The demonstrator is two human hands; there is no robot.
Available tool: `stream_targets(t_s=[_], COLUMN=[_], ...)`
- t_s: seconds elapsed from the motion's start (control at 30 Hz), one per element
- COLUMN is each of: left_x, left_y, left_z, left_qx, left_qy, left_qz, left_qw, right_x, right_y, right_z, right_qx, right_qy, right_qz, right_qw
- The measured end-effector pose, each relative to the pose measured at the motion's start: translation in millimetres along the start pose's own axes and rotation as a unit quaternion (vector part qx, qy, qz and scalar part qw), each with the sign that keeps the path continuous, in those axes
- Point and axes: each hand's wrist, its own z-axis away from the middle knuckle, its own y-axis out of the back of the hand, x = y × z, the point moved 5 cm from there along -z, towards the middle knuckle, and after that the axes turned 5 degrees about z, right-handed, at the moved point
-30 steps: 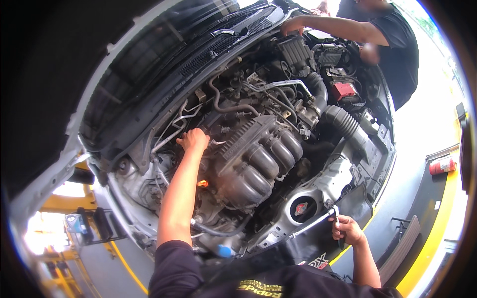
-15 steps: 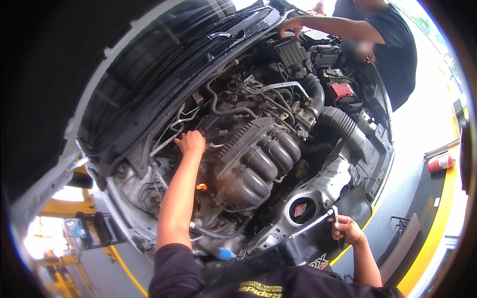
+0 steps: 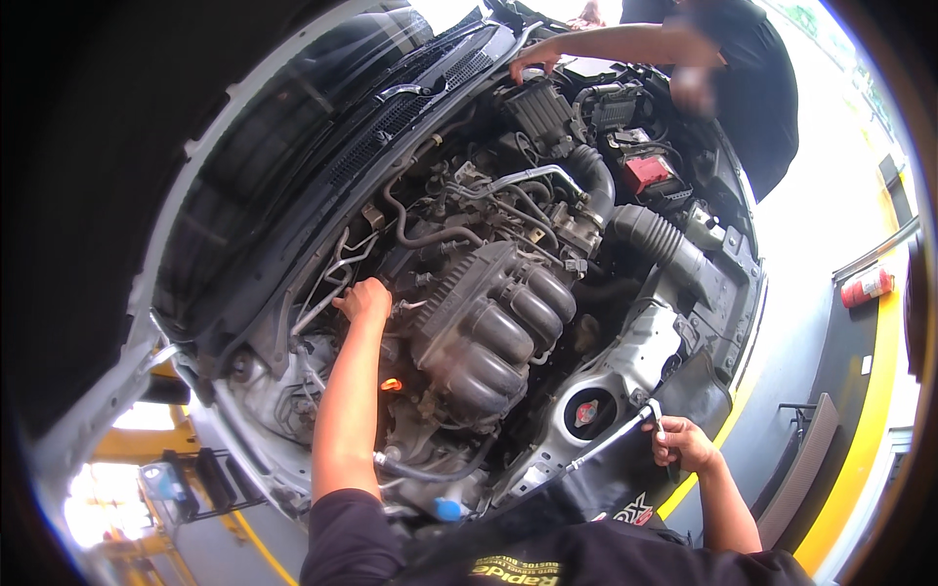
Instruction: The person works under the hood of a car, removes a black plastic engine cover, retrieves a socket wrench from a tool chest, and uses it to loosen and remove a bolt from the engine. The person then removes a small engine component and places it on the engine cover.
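My left hand (image 3: 363, 302) reaches into the car's engine bay beside the black intake manifold (image 3: 484, 361), fingers curled down among the pipes and fittings on its left; what they grip, if anything, is hidden. My right hand (image 3: 692, 447) is closed around a metal tool with a dark handle (image 3: 671, 469), upright at the end of a silver rod (image 3: 611, 438) along the front of the bay. Near that rod is a red-topped radiator cap (image 3: 586, 412). An orange dipstick loop (image 3: 390, 384) shows beside my left forearm.
A co-worker (image 3: 752, 127) in dark clothing leans over the far end, a hand (image 3: 532, 61) near the black box at the back. The raised hood (image 3: 98, 195) fills the upper left. A red extinguisher (image 3: 865, 286) and yellow-edged floor (image 3: 860, 459) lie right; yellow equipment (image 3: 176, 518) stands lower left.
The view has shifted slightly, the engine now lower and further left. The co-worker's hand and head have moved a little. My hands stay at about the same spots on the car.
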Motion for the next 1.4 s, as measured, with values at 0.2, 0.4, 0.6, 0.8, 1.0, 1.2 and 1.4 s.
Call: stream_targets(t_s=[0.2, 0.4, 0.6, 0.8, 1.0, 1.2, 1.4], left_x=[6, 8, 8, 7, -1, 1, -2], left_y=[7, 14, -1, 3, 12, 2, -5], left_z=[16, 7, -5, 9, 11, -6, 0], left_qx=[0.01, -0.038, -0.007, 0.021, -0.047, -0.031, 0.038], left_qy=[0.013, 0.035, 0.016, -0.003, 0.066, 0.021, -0.019], left_qz=[0.051, 0.061, -0.013, 0.013, 0.126, 0.03, 0.014], left_qw=[0.999, 0.997, 1.0, 1.0, 0.989, 0.999, 0.999], right_x=[1, -2, -2, 0, -1, 3, 3], right_y=[2, -3, -3, -1, -1, 2, 3], right_z=[-1, 1, -1, -2, -2, -4, -3], right_qx=[-0.014, 0.009, -0.003, 0.006, 0.003, 0.008, 0.011], right_qy=[-0.011, -0.002, 0.011, -0.003, -0.001, 0.005, 0.005], right_qz=[0.002, 0.027, 0.029, 0.027, 0.034, 0.018, 0.018], right_qw=[1.0, 1.0, 1.0, 1.0, 0.999, 1.0, 1.0])
